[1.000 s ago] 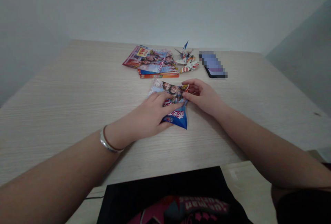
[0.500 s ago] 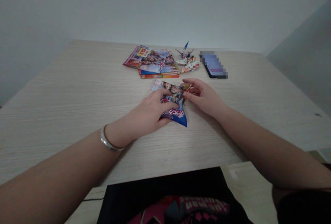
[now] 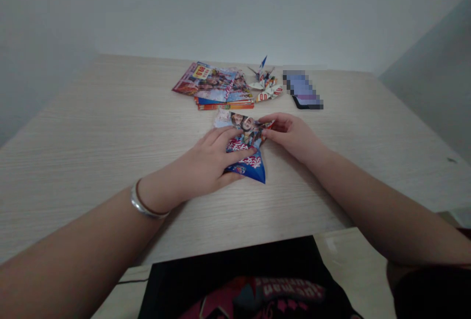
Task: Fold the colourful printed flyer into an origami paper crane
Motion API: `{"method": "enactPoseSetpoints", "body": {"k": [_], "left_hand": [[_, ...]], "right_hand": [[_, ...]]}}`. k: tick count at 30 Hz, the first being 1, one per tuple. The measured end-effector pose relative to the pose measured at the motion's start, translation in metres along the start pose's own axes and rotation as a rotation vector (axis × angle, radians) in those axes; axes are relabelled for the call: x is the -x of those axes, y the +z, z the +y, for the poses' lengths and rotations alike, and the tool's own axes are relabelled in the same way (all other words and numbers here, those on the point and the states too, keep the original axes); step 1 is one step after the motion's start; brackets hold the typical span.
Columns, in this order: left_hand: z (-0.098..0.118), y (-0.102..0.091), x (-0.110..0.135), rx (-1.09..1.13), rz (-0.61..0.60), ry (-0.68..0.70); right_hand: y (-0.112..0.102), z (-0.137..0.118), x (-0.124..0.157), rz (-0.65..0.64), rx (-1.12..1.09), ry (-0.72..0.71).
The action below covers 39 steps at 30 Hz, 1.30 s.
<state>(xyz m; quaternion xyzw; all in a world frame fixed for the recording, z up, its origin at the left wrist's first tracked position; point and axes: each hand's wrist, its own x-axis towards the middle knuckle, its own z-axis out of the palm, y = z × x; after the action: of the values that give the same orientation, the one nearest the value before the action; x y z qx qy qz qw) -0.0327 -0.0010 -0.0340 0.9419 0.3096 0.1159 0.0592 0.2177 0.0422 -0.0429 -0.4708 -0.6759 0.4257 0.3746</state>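
A folded sheet of printed paper (image 3: 246, 161), blue at its lower edge with pictures on top, lies on the table between my hands. My left hand (image 3: 209, 154) holds it from the left, with fingers laid over the top and the thumb at the lower edge, partly under the paper. At the paper's right side, my right hand (image 3: 290, 135) pinches a corner flap between thumb and fingers. The underside of the paper is hidden.
Behind the folded paper lies a stack of printed leaflets (image 3: 217, 83). Folded paper pieces (image 3: 268, 88), one with a pointed blue tip, sit beside it. A phone (image 3: 303, 89) rests farther right on the wooden table (image 3: 91, 127).
My left hand has shifted slightly left, uncovering more of the paper's print. My right hand has closed its fingers on the right corner. The view has moved slightly.
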Motion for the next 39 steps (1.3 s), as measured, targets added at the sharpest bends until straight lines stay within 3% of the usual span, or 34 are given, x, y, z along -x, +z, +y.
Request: {"method": "enactPoseSetpoints", "body": {"k": [8, 15, 23, 32, 39], "left_hand": [[0.003, 0.0, 0.0, -0.052, 0.033, 0.008], [-0.003, 0.009, 0.002, 0.082, 0.133, -0.049], [0.0, 0.005, -0.004, 0.105, 0.239, -0.148], [-0.003, 0.003, -0.008, 0.066, 0.324, -0.064], [0.005, -0.01, -0.012, -0.047, 0.537, 0.035]], "right_hand": [[0.004, 0.0, 0.0, 0.029, -0.163, 0.097], [0.007, -0.009, 0.006, 0.047, -0.063, 0.002], [0.009, -0.01, 0.01, 0.043, 0.057, -0.072], [0.009, -0.014, 0.011, -0.01, 0.172, -0.021], [0.012, -0.018, 0.013, -0.032, 0.168, -0.048]]}}
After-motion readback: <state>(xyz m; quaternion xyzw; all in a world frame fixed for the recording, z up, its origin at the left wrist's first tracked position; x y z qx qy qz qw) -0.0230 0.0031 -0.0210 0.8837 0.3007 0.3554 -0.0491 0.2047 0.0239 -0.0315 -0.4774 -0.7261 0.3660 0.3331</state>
